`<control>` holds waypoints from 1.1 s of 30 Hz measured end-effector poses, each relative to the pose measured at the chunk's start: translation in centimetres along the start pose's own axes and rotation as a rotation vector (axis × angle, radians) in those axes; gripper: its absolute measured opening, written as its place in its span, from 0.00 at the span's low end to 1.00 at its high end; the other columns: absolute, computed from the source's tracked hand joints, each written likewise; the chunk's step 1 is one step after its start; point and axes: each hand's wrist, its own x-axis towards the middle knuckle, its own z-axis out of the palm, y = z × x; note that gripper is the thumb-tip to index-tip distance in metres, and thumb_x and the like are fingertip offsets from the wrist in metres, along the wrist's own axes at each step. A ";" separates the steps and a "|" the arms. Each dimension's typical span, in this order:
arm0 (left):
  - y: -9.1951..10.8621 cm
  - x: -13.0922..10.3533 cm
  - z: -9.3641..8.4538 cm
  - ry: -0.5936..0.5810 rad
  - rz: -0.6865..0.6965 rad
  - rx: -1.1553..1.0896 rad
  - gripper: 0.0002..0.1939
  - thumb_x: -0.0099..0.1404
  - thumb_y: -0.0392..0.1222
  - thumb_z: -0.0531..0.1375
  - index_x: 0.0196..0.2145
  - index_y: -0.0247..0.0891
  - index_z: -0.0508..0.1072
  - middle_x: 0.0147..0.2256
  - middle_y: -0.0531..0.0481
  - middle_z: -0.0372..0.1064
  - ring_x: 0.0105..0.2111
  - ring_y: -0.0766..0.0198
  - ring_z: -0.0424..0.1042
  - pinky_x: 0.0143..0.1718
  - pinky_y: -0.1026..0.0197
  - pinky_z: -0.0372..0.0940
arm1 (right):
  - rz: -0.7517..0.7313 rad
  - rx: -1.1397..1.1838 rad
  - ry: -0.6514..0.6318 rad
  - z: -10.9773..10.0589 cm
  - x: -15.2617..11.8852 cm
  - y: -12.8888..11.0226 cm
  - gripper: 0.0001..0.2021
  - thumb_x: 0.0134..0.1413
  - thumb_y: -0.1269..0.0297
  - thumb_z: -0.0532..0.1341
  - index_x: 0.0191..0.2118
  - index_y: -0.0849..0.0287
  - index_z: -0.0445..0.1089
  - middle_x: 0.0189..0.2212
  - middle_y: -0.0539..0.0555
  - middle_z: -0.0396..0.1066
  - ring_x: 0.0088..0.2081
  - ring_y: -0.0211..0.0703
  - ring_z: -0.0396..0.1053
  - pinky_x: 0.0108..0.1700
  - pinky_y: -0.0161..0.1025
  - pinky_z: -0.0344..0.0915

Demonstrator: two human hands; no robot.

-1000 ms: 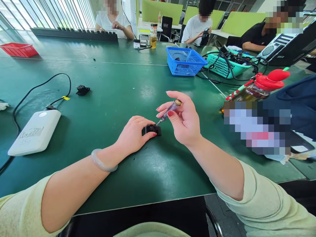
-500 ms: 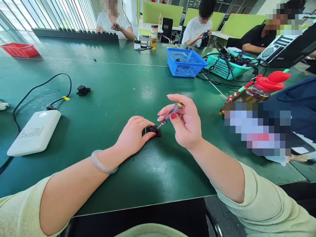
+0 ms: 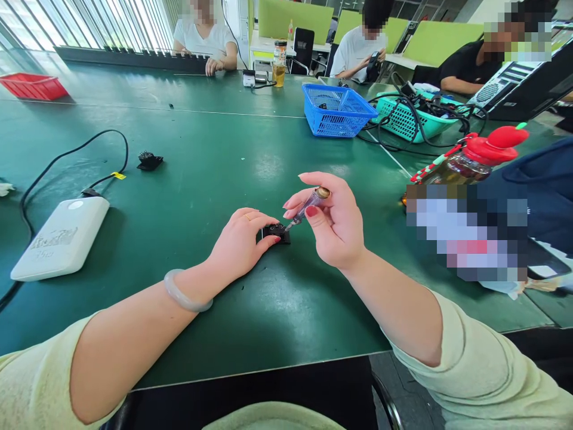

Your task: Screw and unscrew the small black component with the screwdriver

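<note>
Thumb and fingers of my left hand point(image 3: 239, 242) pinch a small black part point(image 3: 278, 232) against the green tabletop point(image 3: 268, 322). Its exact kind is too small to make out, and my fingers cover its left side. In my right hand point(image 3: 338, 224) is a screwdriver point(image 3: 311, 206) with a translucent purplish handle and a gold-coloured end cap. The screwdriver tilts down to the left, and its tip meets the top of the black part. My right index finger arches over the end cap.
To the left lie a white power bank point(image 3: 62, 239) with a black cable and a crumpled black piece point(image 3: 149, 160). A blue basket point(image 3: 338, 113), a teal basket point(image 3: 414, 119) with cables and a red-lidded bottle point(image 3: 483, 155) stand right. A red tray point(image 3: 33, 87) sits far left.
Both my hands keep their grip, with the screwdriver tip still on the black part. Across the table, a person's hand has lowered to the tabletop. The view has shifted slightly.
</note>
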 end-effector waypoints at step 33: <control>0.0 0.2 -0.2 -0.039 -0.001 -0.031 0.09 0.68 0.43 0.62 0.44 0.41 0.78 0.45 0.48 0.78 0.54 0.49 0.68 0.61 0.42 0.61 | -0.022 -0.202 0.014 0.1 0.3 -0.1 0.12 0.59 0.63 0.67 0.47 0.50 0.68 0.34 0.47 0.75 0.35 0.40 0.75 0.44 0.45 0.74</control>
